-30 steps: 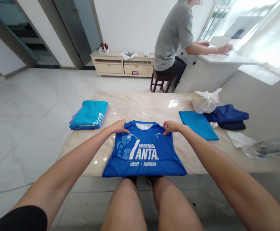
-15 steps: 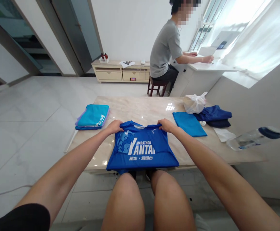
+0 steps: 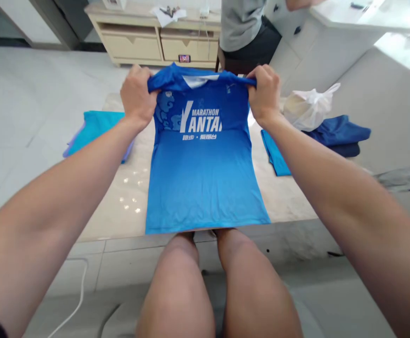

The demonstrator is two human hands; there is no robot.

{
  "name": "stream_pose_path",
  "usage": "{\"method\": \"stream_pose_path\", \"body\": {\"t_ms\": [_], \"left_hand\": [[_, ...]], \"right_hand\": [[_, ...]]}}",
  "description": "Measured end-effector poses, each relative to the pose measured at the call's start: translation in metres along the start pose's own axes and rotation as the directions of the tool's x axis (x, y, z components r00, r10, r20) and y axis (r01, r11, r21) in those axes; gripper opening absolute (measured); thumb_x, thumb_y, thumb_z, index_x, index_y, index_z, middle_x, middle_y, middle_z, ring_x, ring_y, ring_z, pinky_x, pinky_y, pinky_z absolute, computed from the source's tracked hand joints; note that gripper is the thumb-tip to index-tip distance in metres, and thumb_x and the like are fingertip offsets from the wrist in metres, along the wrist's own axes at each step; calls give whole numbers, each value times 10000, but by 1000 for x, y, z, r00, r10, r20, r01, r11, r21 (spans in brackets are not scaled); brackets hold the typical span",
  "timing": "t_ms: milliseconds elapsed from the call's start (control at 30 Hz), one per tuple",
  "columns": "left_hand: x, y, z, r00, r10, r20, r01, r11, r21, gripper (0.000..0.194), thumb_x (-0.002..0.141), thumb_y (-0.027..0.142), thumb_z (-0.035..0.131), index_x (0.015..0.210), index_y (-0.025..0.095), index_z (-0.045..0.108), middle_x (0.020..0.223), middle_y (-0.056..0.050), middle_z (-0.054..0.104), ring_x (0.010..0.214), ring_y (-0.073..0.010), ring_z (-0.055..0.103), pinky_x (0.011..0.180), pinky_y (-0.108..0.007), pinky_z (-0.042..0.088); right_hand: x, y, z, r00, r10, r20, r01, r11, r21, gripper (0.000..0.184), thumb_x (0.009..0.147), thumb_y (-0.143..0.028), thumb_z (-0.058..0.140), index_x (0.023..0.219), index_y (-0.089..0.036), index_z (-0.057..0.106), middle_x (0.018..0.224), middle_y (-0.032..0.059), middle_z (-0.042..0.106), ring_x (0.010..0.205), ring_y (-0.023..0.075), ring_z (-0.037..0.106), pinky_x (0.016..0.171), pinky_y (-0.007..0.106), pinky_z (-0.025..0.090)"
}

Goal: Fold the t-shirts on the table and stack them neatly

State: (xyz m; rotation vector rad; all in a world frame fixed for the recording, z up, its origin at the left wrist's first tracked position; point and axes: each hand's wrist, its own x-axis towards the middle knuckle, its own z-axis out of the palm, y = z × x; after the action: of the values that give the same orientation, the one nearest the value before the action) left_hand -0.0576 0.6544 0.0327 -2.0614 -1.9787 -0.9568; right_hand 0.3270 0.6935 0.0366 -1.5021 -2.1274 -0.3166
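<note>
A blue T-shirt (image 3: 205, 169) with white "Marathon Yantai" lettering is stretched out by both shoulders, its lighter blue hem down by the near table edge. My left hand (image 3: 138, 94) is closed around the shoulder at the left of the collar. At the other shoulder my right hand (image 3: 265, 91) is closed on the fabric in the same way. The collar end is up off the table (image 3: 120, 220), towards the far side. Partly behind my left forearm lies a folded stack of turquoise and purple cloth (image 3: 99, 129). A folded blue cloth (image 3: 277, 157) is half hidden by my right forearm.
At the right of the table are a tied white plastic bag (image 3: 308, 108) and dark blue clothing (image 3: 345, 134). Beyond the table stands a low cream cabinet (image 3: 131, 47). A person in a grey shirt (image 3: 240, 23) sits by a white desk (image 3: 360, 19). A white cable (image 3: 80, 295) lies on the floor.
Both hands have lifted the shirt's shoulders up and away from me. The shirt, bunched short before, now hangs extended with its lower light blue half showing. My view has tilted down.
</note>
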Motion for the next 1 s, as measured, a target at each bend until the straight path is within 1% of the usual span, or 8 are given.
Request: {"method": "stream_pose_path", "body": {"t_ms": [67,167,233,300,400,533,767,1000], "left_hand": [[-34,2,-13,998,60,-1,-60,998,24,223,1062,263,657,1260,176,712,1328,-73,696,1266,-220,644,1110,-423,533],[-120,-3,-27,989,147,-13,-147,988,38,141,1041,212,645,1147,178,733,1170,-105,735,1220,-280,668,1088,-464,516],[-184,-11,-30,980,195,33,-197,980,31,171,989,136,627,1104,186,743,1084,-107,750,1154,-311,691,1050,-496,516],[-237,-19,-30,936,288,203,-293,956,-6,331,928,63,594,1181,205,753,1141,-119,774,1155,-327,704,987,-485,529],[-282,-26,-30,867,337,368,-354,935,-23,467,863,-9,529,1200,211,766,1176,-136,797,1146,-331,723,926,-467,541],[-284,-28,-36,841,323,434,-361,933,5,453,850,-6,524,1155,203,786,1150,-148,813,1134,-348,731,922,-485,561],[-265,-41,-39,849,282,447,-341,938,55,411,908,68,502,1120,217,820,1119,-152,828,1067,-359,732,910,-518,575],[-273,-44,-63,823,204,530,-259,965,30,388,956,192,496,1100,300,839,1215,-117,835,1179,-358,743,1045,-548,576]], "right_hand": [[-31,-1,-12,995,-65,-75,68,997,35,216,1157,-170,478,1245,-179,675,1256,158,690,1220,270,585,1102,438,516],[-114,1,-18,981,-147,-129,161,981,108,250,1075,-75,486,1144,-185,700,1094,114,679,1140,282,603,1053,476,531],[-177,5,-15,978,-197,-63,205,967,150,335,1014,-30,483,1166,-208,722,1087,113,690,1115,300,623,1019,488,544],[-231,9,-8,966,-242,96,225,961,159,424,943,12,493,1197,-210,750,1104,128,709,1109,309,638,995,473,555],[-277,15,-1,916,-263,304,233,963,134,503,886,37,503,1243,-179,783,1137,155,726,1094,316,639,998,466,554],[-283,21,-1,892,-245,380,230,969,86,501,909,33,510,1272,-155,801,1176,173,739,1135,322,632,1014,453,537],[-273,29,-10,859,-256,444,269,962,34,397,986,-39,569,1270,-138,829,1157,181,782,1127,338,645,992,461,517],[-283,31,-44,800,-252,545,226,967,115,422,1027,-80,535,1305,-176,838,1298,147,820,1230,326,692,1069,487,547]]}}
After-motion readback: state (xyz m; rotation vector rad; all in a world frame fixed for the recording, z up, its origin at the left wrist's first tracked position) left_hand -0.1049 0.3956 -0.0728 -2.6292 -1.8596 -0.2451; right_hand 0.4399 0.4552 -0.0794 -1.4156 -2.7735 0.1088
